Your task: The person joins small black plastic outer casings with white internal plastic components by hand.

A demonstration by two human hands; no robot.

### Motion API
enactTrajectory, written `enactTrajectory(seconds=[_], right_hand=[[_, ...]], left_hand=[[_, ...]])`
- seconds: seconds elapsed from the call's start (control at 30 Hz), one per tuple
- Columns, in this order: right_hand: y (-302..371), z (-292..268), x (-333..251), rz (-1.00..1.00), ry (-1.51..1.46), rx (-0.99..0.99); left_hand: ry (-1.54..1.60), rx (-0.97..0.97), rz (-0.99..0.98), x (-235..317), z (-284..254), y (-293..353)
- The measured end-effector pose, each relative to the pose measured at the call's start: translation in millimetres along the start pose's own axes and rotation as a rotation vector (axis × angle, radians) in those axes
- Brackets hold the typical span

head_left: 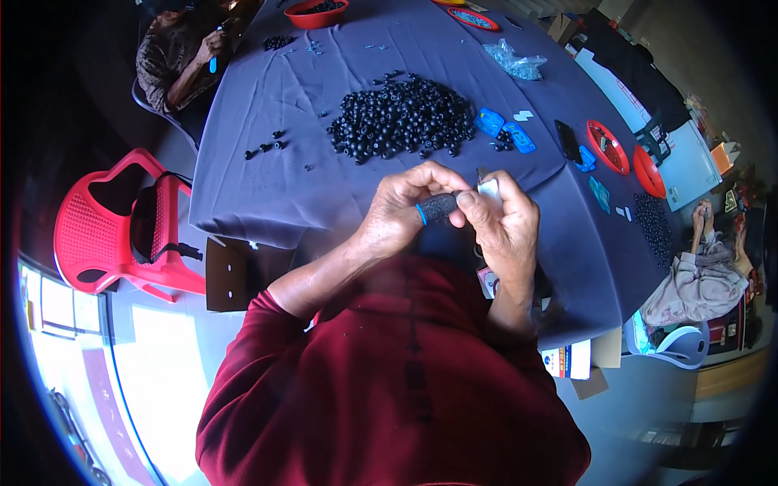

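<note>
My left hand (397, 212) is closed in a pinch at the table's near edge, its thumb in a dark finger cot (440, 208) with a blue rim. What its fingertips hold is hidden. My right hand (506, 227) meets it and grips a small white-handled tool (489, 191) with a thin dark tip, perhaps a blade. The fingertips of both hands nearly touch. Just beyond them, a large heap of small, round, glossy black parts (397, 117) lies on the grey-purple tablecloth (275, 178). A few loose black parts (264, 148) are scattered to its left.
Blue plastic pieces (489, 121) lie right of the heap, with a clear bag (516, 61) farther back. Red dishes (608, 147) and a dark phone (566, 141) sit at the right. A red bowl (317, 14) stands at the back. People sit at both sides; a red chair (97, 219) stands left.
</note>
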State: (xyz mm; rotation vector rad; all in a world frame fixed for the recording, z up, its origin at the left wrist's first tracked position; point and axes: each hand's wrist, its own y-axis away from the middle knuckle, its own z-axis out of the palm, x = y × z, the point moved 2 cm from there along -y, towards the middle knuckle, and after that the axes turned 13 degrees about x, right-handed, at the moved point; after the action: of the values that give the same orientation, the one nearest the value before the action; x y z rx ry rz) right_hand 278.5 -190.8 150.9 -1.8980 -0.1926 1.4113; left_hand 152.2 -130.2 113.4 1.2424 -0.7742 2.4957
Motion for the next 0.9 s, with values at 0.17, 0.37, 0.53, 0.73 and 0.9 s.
enactTrajectory(seconds=[0.17, 0.37, 0.53, 0.73, 0.9], right_hand=[[-4.3, -1.7, 1.0, 0.282, -0.075, -0.134], [-5.3, -4.8, 1.1, 0.238, -0.045, -0.171], [-3.5, 1.7, -1.6, 0.202, -0.032, -0.122], [-2.9, -2.2, -0.8, 0.187, -0.079, -0.060], [0.1, 1.0, -6.5, 0.303, -0.055, -0.102]], left_hand=[[0.086, -0.071, -0.027, -2.6, -2.9, -2.0], [0.150, -0.067, -0.072, -2.9, -2.2, -3.1], [0.314, -0.041, -0.106, -5.5, -6.9, -6.1], [0.555, -0.154, -0.171, -0.4, -2.3, -7.0], [0.467, -0.184, -0.161, 3.0, -7.5, -8.3]])
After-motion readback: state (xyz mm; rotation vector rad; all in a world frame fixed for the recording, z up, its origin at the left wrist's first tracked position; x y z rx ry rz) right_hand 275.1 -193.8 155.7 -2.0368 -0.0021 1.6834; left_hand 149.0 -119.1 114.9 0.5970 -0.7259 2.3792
